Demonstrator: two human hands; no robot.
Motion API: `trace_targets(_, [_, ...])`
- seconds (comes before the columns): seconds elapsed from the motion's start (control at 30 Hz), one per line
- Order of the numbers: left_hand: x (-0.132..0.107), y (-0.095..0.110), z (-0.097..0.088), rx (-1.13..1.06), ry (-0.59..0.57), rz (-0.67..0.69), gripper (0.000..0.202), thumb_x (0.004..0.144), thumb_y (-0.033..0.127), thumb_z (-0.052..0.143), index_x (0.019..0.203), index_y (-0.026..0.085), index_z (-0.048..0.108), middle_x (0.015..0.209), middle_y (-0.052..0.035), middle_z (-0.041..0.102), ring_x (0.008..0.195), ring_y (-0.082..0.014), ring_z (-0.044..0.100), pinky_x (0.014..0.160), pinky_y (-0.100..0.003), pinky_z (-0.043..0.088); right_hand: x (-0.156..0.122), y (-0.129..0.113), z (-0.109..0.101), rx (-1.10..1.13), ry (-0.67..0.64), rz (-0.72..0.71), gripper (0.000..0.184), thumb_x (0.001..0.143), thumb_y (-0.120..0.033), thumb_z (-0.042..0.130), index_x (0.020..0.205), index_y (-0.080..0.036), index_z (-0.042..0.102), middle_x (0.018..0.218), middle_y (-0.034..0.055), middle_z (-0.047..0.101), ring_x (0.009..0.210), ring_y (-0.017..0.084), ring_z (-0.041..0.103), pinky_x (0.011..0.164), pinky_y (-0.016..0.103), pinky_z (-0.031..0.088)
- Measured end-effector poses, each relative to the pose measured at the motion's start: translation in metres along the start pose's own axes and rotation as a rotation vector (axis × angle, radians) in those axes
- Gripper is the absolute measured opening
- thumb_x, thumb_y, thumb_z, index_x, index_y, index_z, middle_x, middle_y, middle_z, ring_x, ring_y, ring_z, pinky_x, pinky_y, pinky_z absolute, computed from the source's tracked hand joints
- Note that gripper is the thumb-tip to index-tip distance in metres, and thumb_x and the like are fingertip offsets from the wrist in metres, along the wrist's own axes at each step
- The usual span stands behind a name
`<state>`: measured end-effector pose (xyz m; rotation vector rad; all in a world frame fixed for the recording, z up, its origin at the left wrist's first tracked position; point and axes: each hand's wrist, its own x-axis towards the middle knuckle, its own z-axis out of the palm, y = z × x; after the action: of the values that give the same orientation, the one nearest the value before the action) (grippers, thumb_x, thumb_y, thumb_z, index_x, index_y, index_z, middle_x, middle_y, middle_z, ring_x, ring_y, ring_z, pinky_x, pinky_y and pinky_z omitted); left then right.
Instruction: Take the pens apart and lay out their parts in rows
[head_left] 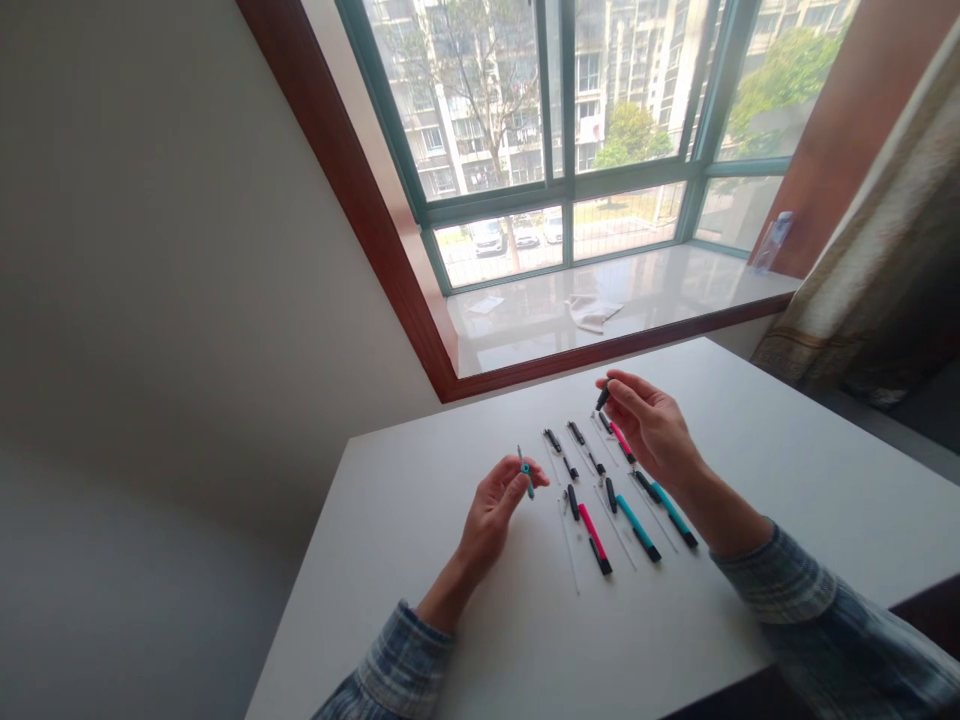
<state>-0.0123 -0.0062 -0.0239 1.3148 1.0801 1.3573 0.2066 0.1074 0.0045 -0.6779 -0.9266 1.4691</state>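
Watching from beside the white table [397, 560] — main worry is small parts getting away. Left hand [491, 512]: thumb and fingers pinched nearly together on a slim teal piece [526, 472], ends poking out past the fingertips, held up just left of the laid-out parts. Right hand [656, 425]: thumb and fingertips closed on a short dark piece [602, 395], over the far end of the layout. Can't tell from here how firm either pinch is, or exactly what the pieces are.

Drop: both holds are fingertip-only, so a slip or a careless twist could let one go. Table looks smooth, no tray under the parts, so a round piece could roll.

Knock: right hand sits close above the far pink barrel [622, 442], with its wrist near the right-hand teal barrel [677, 517]. Lowering that arm carelessly could shove both out of line.

Lost parts: thin pale rods [568, 548] lie beside the barrels, nearly white on white. Easy to brush aside, hard to spot after. Tiny bits between sets too — too small to identify.

Mix-up: six groups, two rows, and the black sections [611, 495] by the near pink barrel [591, 530] and middle teal barrel [637, 528] look alike. One set down beside the wrong group would probably go unnoticed
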Motion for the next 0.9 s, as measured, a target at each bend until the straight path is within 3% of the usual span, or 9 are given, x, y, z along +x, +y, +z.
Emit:
trace_targets(0.17, [0.002,-0.008,-0.008,0.017,0.07,-0.01,0.027,0.096,0.044,0.062,0.101,0.017,0.068,0.093,-0.0071,0.069,0.091,-0.0212,0.063,0.09,-0.035,0.047,-0.005,-0.026,-0.057,-0.193,0.236,-0.184,0.035,0.079,-0.042,0.082,0.108,-0.024,0.075,0.104,0.006,0.076,0.092,0.018,0.071,0.077,0.029,0.06])
trace_targets(0.3, [0.001,-0.002,-0.008,0.057,0.098,-0.017,0.028,0.096,0.044,0.061,0.101,0.017,0.069,0.085,-0.0058,0.067,0.086,-0.02,0.061,0.086,-0.034,0.047,-0.02,-0.041,-0.113,-0.697,0.344,-0.277,0.038,0.078,-0.047,0.08,0.106,-0.022,0.078,0.1,0.0084,0.078,0.088,0.022,0.072,0.077,0.032,0.057])
trace_targets(0.43, [-0.004,0.008,0.0,0.078,0.1,-0.023,0.029,0.095,0.045,0.063,0.099,0.016,0.069,0.08,-0.0046,0.066,0.082,-0.0189,0.06,0.082,-0.033,0.047,-0.045,-0.046,-0.152,-1.17,0.34,-0.214,0.033,0.08,-0.048,0.074,0.101,-0.023,0.079,0.084,0.0069,0.077,0.078,0.025,0.073,0.076,0.037,0.056])
trace_targets(0.63, [-0.009,0.013,0.009,0.086,0.09,-0.031,0.031,0.094,0.046,0.062,0.099,0.016,0.068,0.076,-0.0029,0.064,0.076,-0.0174,0.057,0.077,-0.031,0.045,-0.058,-0.036,-0.167,-1.286,0.18,-0.114,0.033,0.082,-0.046,0.068,0.105,-0.024,0.076,0.09,0.0041,0.078,0.078,0.023,0.074,0.072,0.032,0.058])
trace_targets(0.9, [-0.008,0.013,0.007,0.09,0.115,-0.041,0.03,0.095,0.045,0.062,0.1,0.016,0.068,0.073,-0.0013,0.061,0.071,-0.0153,0.053,0.075,-0.029,0.044,-0.063,-0.039,-0.168,-1.345,0.149,-0.079,0.033,0.085,-0.051,0.064,0.104,-0.026,0.074,0.09,0.0021,0.077,0.078,0.022,0.073,0.074,0.032,0.056])
